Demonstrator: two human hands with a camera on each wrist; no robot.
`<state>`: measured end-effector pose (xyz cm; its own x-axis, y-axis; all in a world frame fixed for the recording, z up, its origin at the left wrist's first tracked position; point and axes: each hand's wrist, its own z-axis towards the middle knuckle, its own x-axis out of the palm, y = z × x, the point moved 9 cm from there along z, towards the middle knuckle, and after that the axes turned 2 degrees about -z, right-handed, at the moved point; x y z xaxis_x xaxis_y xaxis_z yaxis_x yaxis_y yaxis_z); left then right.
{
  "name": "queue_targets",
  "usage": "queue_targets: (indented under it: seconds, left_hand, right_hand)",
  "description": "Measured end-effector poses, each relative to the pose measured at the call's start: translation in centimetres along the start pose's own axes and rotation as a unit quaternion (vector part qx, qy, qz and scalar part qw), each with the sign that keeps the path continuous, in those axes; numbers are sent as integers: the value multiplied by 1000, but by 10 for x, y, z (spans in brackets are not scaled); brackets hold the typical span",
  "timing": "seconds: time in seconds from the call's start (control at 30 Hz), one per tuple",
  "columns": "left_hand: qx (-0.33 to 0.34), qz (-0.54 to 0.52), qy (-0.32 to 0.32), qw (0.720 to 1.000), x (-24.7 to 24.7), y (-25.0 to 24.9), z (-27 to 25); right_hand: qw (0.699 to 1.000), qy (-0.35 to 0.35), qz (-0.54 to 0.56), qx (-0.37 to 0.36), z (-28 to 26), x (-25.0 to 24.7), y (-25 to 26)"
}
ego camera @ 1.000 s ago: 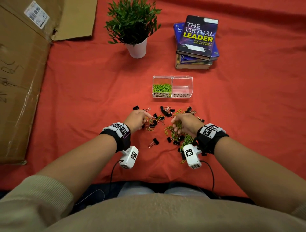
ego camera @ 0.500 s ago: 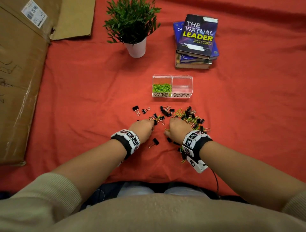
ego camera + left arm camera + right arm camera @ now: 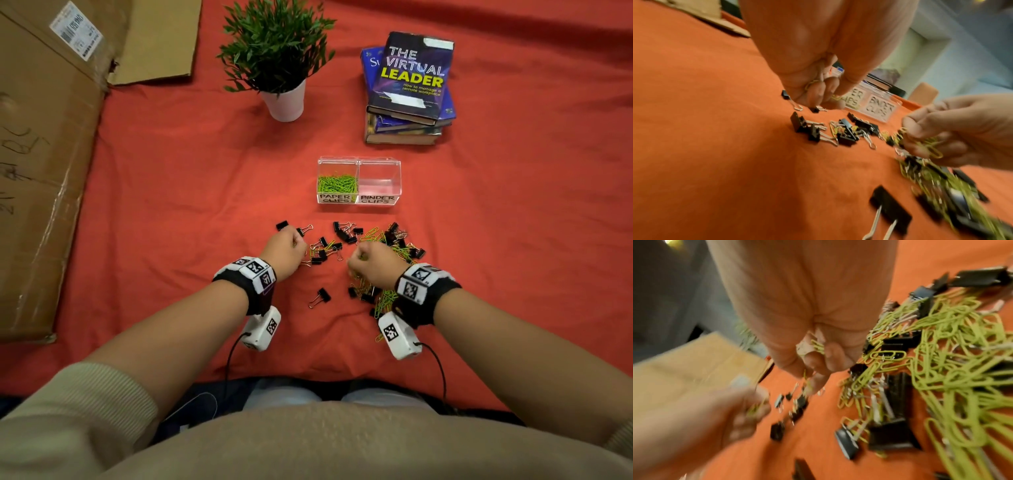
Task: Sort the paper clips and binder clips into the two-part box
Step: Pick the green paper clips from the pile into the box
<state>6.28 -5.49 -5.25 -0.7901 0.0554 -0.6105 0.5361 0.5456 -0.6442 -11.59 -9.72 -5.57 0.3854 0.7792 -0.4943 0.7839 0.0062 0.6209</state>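
At frame centre, our left hand (image 3: 286,251) and right hand (image 3: 375,262) each clutch green paper clips (image 3: 929,147) above the scattered binder clips (image 3: 344,233).

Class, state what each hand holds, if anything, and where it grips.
Left hand and right hand each hold green paper clips bunched between curled fingertips and thumb; the exact grip point on the clips is unclear.

Even, warm indoor light on my red cloth (image 3: 171,192), with blur at both wrists.

From my head view everything reads sharp and evenly lit, with soft shadows under the plant (image 3: 277,51) and books (image 3: 407,85); the frame edges bow outward. Both wrist views are orange-tinted: the binder clips (image 3: 890,211) at lower right smear, and my left hand (image 3: 701,423) blurs at lower left.
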Motion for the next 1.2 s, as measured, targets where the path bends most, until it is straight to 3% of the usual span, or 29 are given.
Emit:
queue_targets:
  seconds: [0.17, 0.37, 0.43, 0.53, 0.6, 0.7, 0.9, 1.07, 1.2]
  left_hand:
    - [-54, -136, 16, 989, 6, 9, 12]
    - [-109, -186, 32, 976, 14, 0, 19]
    - [-58, -92, 14, 994, 10, -9, 23]
    - [20, 70, 26, 997, 12, -22, 27]
    - [43, 143, 39, 988, 17, -25, 31]
    - [33, 150, 23, 988, 11, -23, 35]
    - [1, 171, -8, 985, -3, -20, 34]
    - [-14, 215, 23, 976, 12, -12, 20]
    - [-9, 220, 19, 975, 21, -10, 16]
  right_hand:
    - [969, 29, 246, 3, 2, -19, 4]
    - [933, 47, 354, 42, 15, -21, 3]
    - [954, 27, 294, 54, 20, -20, 6]
    - [998, -35, 56, 13, 31, -20, 17]
    - [996, -64, -53, -18, 34, -16, 25]
    - [987, -54, -145, -48, 35, -6, 25]
    - [980, 0, -190, -61, 18, 1, 8]
    - [969, -39, -220, -106, 21, -8, 29]
    - [951, -31, -281, -126, 33, 3, 45]
